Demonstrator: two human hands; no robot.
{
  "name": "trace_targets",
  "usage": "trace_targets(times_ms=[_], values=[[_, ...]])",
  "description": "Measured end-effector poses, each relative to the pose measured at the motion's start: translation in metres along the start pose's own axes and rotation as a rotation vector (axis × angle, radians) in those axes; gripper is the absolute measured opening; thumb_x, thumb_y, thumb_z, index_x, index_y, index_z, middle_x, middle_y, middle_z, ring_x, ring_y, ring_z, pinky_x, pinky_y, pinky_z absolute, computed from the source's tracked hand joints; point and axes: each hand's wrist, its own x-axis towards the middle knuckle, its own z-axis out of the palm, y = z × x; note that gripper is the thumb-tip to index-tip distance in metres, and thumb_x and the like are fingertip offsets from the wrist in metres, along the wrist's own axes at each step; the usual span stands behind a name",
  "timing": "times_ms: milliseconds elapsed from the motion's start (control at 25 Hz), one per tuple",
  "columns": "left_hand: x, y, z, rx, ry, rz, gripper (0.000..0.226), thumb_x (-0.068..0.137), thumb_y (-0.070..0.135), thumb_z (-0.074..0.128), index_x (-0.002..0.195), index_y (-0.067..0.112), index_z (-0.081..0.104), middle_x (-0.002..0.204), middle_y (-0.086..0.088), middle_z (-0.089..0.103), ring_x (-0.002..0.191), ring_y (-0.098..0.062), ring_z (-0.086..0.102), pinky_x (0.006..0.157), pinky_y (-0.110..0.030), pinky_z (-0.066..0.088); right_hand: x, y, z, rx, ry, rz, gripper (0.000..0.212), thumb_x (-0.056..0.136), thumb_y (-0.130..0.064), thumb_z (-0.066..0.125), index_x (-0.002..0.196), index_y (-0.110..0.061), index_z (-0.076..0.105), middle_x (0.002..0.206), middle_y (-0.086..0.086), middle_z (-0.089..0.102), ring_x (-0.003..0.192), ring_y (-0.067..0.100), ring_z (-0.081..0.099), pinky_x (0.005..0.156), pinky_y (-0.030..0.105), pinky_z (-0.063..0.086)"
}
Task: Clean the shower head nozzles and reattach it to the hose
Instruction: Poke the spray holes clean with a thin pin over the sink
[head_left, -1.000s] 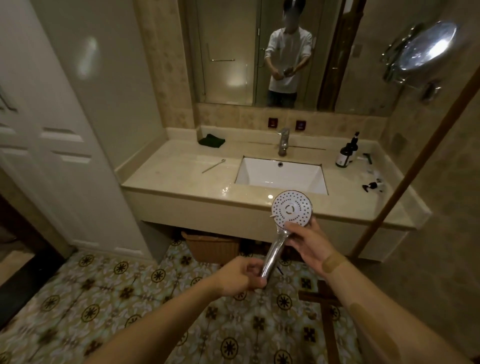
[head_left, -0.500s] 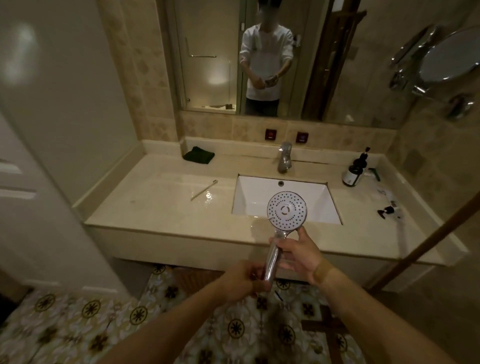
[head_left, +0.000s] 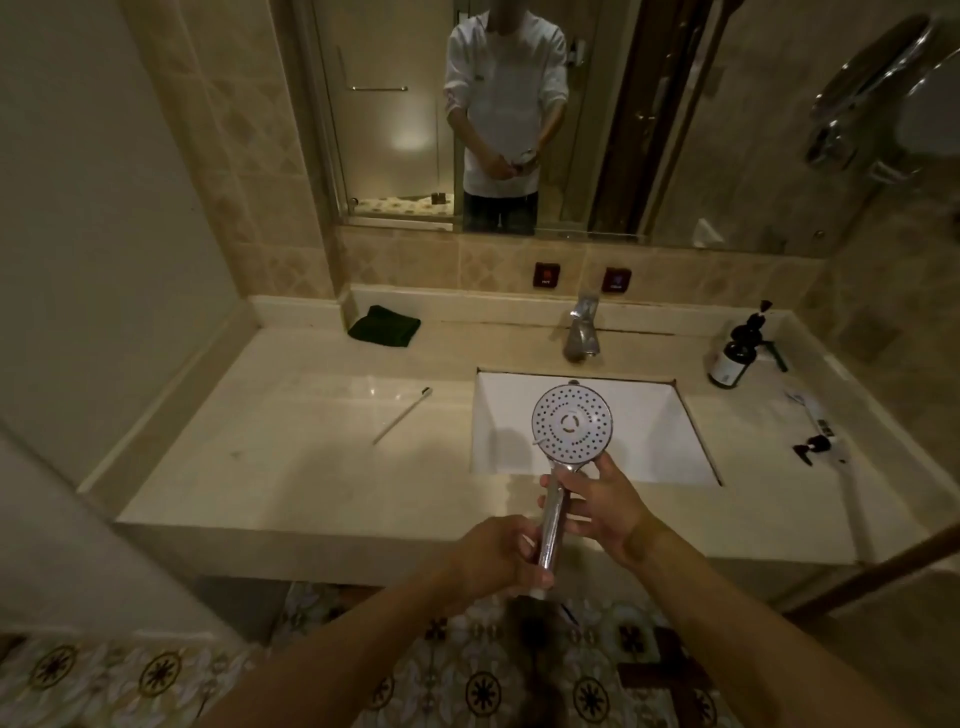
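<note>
A chrome shower head (head_left: 571, 423) with a round white nozzle face points up at me, held over the front edge of the white sink (head_left: 670, 441). My left hand (head_left: 496, 558) grips the lower end of its chrome handle. My right hand (head_left: 605, 506) holds the handle's neck just under the round face, fingers wrapped behind it. No hose is attached or in view. A thin white toothbrush (head_left: 401, 415) lies on the counter to the left of the sink.
The beige vanity counter (head_left: 291, 483) carries a folded dark cloth (head_left: 384, 326) at the back left, a faucet (head_left: 582, 332) behind the sink, a dark pump bottle (head_left: 732, 358) and small dark items (head_left: 813, 447) on the right. A mirror hangs above. Patterned floor tiles lie below.
I have stepped closer to the vanity, so the counter and sink loom larger. The shower head now sits over the sink's front edge, still held by both hands the same way.
</note>
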Motion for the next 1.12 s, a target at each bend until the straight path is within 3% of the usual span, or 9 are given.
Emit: trace_targets(times_ms=[40, 120, 240, 360, 560, 800, 1000, 1120], values=[[0.010, 0.002, -0.006, 0.043, 0.021, 0.014, 0.036, 0.047, 0.029, 0.088, 0.077, 0.032, 0.067, 0.077, 0.006, 0.060, 0.078, -0.021, 0.061, 0.073, -0.047, 0.055, 0.011, -0.004, -0.001, -0.002, -0.010, 0.002, 0.043, 0.093, -0.012, 0.063, 0.131, -0.026, 0.046, 0.110, 0.018, 0.072, 0.093, 0.036, 0.071, 0.075, 0.045, 0.059], [0.032, 0.012, -0.020, 0.195, 0.040, 0.035, 0.042, 0.050, 0.039, 0.086, 0.086, 0.032, 0.067, 0.079, 0.008, 0.064, 0.078, -0.015, 0.063, 0.082, -0.045, 0.055, 0.040, -0.014, -0.006, -0.016, -0.025, 0.015, 0.045, 0.094, -0.014, 0.062, 0.132, -0.029, 0.045, 0.110, 0.015, 0.072, 0.096, 0.035, 0.071, 0.077, 0.047, 0.059], [0.064, 0.028, -0.037, 0.250, 0.078, -0.018, 0.042, 0.067, 0.039, 0.082, 0.101, 0.022, 0.065, 0.090, 0.001, 0.069, 0.080, -0.013, 0.066, 0.068, -0.032, 0.057, 0.081, -0.030, -0.021, -0.032, -0.057, 0.037, 0.047, 0.095, -0.015, 0.061, 0.136, -0.031, 0.044, 0.112, 0.014, 0.071, 0.100, 0.036, 0.069, 0.074, 0.043, 0.058], [0.100, 0.032, -0.069, 0.359, 0.167, -0.081, 0.038, 0.073, 0.047, 0.075, 0.104, 0.027, 0.062, 0.099, 0.002, 0.069, 0.086, -0.012, 0.066, 0.064, -0.022, 0.052, 0.122, -0.046, -0.041, -0.047, -0.068, 0.071, 0.048, 0.094, -0.014, 0.062, 0.136, -0.029, 0.047, 0.113, 0.015, 0.072, 0.098, 0.036, 0.069, 0.074, 0.041, 0.057], [0.141, 0.014, -0.131, 0.572, 0.373, -0.240, 0.030, 0.078, 0.046, 0.071, 0.103, 0.031, 0.063, 0.097, 0.006, 0.067, 0.087, -0.012, 0.065, 0.074, -0.024, 0.052, 0.177, -0.063, -0.077, -0.104, -0.133, 0.140, 0.038, 0.095, -0.014, 0.060, 0.130, -0.028, 0.051, 0.111, 0.017, 0.072, 0.087, 0.034, 0.067, 0.076, 0.043, 0.051], [0.158, -0.022, -0.173, 0.670, 0.597, -0.453, 0.030, 0.083, 0.039, 0.067, 0.111, 0.028, 0.063, 0.109, 0.003, 0.067, 0.098, -0.016, 0.062, 0.086, -0.026, 0.047, 0.233, -0.053, -0.097, -0.164, -0.177, 0.236, 0.038, 0.097, -0.017, 0.057, 0.131, -0.032, 0.048, 0.110, 0.016, 0.072, 0.090, 0.033, 0.067, 0.080, 0.044, 0.052], [0.178, -0.031, -0.205, 0.750, 0.699, -0.497, 0.037, 0.084, 0.037, 0.065, 0.119, 0.026, 0.061, 0.124, -0.005, 0.059, 0.114, -0.025, 0.055, 0.095, -0.039, 0.049, 0.259, -0.030, -0.100, -0.176, -0.138, 0.336, 0.037, 0.098, -0.016, 0.055, 0.130, -0.034, 0.047, 0.111, 0.013, 0.072, 0.095, 0.033, 0.067, 0.086, 0.047, 0.052], [0.190, -0.036, -0.220, 0.807, 0.687, -0.546, 0.043, 0.087, 0.039, 0.060, 0.127, 0.025, 0.054, 0.125, -0.009, 0.055, 0.117, -0.029, 0.051, 0.095, -0.043, 0.048, 0.267, -0.023, -0.097, -0.212, -0.114, 0.366, 0.038, 0.099, -0.016, 0.054, 0.131, -0.034, 0.046, 0.109, 0.014, 0.072, 0.087, 0.030, 0.066, 0.077, 0.043, 0.054]])
